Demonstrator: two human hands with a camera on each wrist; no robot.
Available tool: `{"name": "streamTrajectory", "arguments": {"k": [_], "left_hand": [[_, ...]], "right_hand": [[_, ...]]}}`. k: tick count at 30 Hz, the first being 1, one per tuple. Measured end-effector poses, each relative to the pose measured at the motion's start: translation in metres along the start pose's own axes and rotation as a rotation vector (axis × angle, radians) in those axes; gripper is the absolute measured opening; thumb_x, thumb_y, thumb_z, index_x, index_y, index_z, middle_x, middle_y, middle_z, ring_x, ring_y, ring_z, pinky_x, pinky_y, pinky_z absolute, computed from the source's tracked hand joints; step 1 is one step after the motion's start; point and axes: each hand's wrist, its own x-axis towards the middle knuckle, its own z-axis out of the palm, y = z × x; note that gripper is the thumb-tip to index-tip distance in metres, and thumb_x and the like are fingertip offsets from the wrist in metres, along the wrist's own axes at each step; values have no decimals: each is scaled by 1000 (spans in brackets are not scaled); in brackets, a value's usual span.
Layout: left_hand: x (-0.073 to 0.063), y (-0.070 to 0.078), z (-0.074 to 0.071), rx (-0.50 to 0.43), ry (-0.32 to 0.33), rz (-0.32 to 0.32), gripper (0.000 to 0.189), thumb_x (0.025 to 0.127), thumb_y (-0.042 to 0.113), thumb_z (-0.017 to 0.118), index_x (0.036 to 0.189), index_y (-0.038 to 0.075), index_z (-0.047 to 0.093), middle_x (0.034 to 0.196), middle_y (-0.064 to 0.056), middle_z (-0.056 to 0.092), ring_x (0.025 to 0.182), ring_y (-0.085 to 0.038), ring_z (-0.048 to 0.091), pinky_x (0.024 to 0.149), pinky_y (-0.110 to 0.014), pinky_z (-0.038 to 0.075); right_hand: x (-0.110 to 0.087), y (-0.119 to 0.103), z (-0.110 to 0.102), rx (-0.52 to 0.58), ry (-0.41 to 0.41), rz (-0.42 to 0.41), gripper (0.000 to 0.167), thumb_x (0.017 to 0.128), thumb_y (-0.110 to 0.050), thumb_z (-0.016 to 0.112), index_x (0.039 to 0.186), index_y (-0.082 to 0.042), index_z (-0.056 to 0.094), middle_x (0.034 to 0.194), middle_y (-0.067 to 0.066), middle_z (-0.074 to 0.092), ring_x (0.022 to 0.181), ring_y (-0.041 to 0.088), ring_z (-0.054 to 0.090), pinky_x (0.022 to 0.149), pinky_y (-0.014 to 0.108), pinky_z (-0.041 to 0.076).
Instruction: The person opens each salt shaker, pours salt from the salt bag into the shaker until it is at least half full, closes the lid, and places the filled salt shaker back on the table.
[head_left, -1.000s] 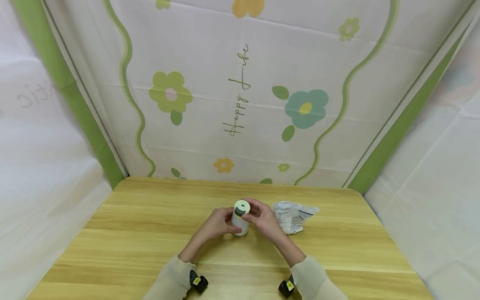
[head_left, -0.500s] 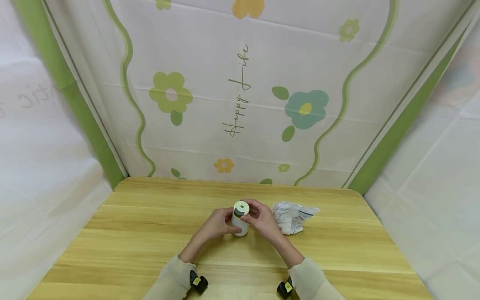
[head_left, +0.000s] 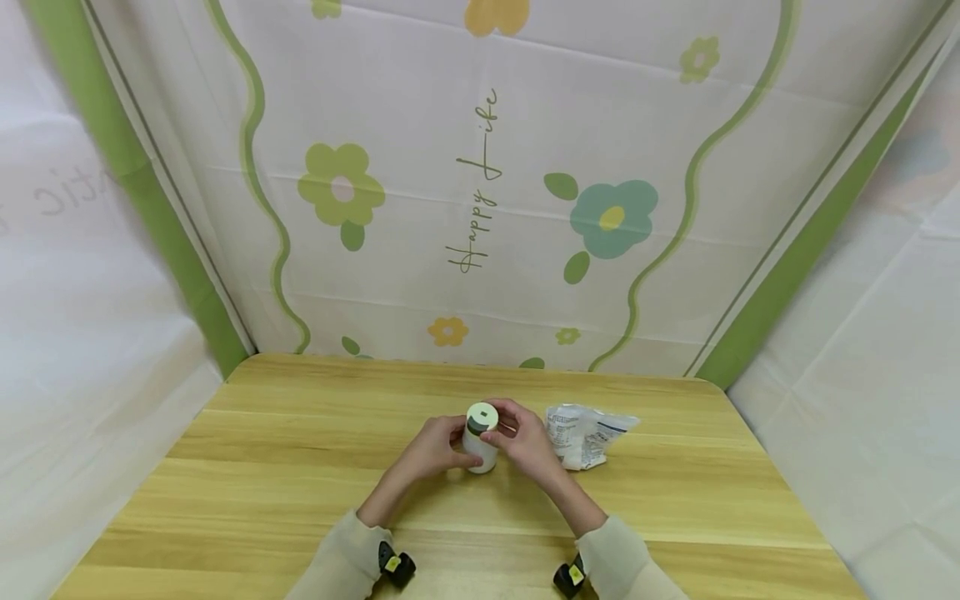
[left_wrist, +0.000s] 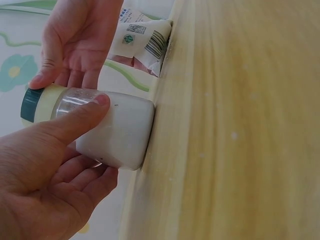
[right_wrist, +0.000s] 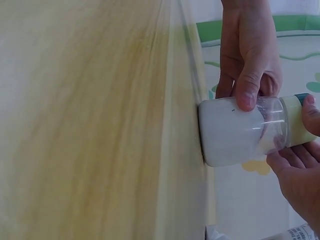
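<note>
A clear jar point(head_left: 480, 454) of white powder stands upright on the wooden table point(head_left: 300, 467). Its cream lid point(head_left: 482, 412) carries a dark green patch and a small dark mark on top. My left hand point(head_left: 431, 447) grips the jar's body, thumb on the near side and fingers curled behind. My right hand point(head_left: 528, 442) holds the lid between thumb and fingers. In the left wrist view the powder point(left_wrist: 125, 132) fills most of the jar below the lid point(left_wrist: 50, 102). From the right wrist view, the jar's base point(right_wrist: 205, 132) meets the tabletop.
A crumpled white printed plastic bag point(head_left: 581, 437) lies just right of my right hand; a barcode point(left_wrist: 156, 44) shows on it in the left wrist view. Flower-patterned fabric point(head_left: 420, 208) hangs behind the table, and white fabric walls stand at both sides.
The lid and my right hand have shifted very slightly left and toward me. Both hands keep their hold, and the bag stays where it was.
</note>
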Motion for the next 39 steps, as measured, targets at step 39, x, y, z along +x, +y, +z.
{"name": "streamTrajectory", "arguments": {"k": [39], "left_hand": [[1,2,0,18,-7,-13,48,80,14,84,124,4,67,120,-12,71,111,-24,68,93,-40,57]], "right_hand": [[-2,-8,2,-76,23,-6,46,87,1,72,131,-1,58,129,23,64,122,37,62,97,34,56]]}}
